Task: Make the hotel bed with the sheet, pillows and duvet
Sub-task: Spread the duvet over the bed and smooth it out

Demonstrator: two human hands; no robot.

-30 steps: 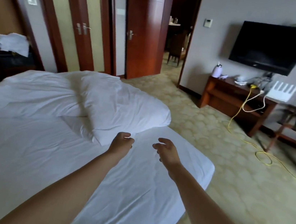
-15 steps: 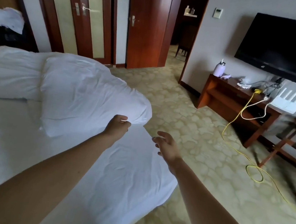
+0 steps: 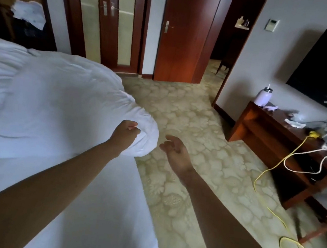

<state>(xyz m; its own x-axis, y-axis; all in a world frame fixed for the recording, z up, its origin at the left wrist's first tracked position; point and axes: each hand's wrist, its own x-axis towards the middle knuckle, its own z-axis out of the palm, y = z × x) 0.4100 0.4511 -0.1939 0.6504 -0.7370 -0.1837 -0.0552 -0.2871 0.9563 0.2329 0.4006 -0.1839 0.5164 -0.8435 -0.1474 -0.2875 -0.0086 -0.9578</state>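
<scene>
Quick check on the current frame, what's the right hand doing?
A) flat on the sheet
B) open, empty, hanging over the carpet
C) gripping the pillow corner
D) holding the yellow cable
B: the right hand is open with fingers loosely curled, holding nothing, out past the bed edge above the carpet; it is the left hand that is closed on the corner of the pillow.

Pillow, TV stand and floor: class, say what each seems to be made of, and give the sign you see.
Pillow: soft white woven fabric, matte; it creases and bunches in the left hand's grip.
TV stand: reddish-brown wood or veneer, with a slight sheen.
Floor: probably carpet, matte, with a cream blotch pattern.
</scene>
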